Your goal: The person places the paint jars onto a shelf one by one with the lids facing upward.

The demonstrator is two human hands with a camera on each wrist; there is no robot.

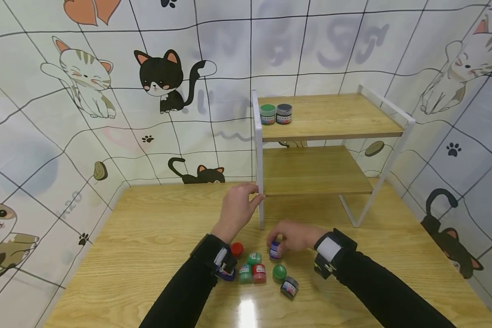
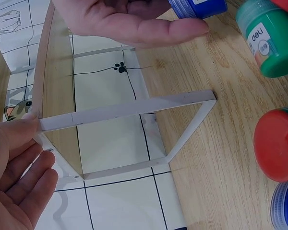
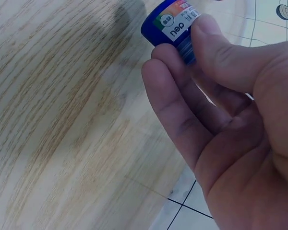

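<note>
Rack at one o'clock from the blue jar is pinched at its nine-o'clock upright by the left hand, other fingers loosely curled, apparently to steady it; the right hand, partly closed, pinches the jar between thumb and fingers, counter contact unclear. Loose jars sit at five to nine o'clock on the wood-grain counter, within easy reach; cat-printed covering lines the walls.

Table glossy, wood-grained; shelf frame smooth, metal-looking; held blue jar smooth plastic; sleeves matt cloth.
</note>
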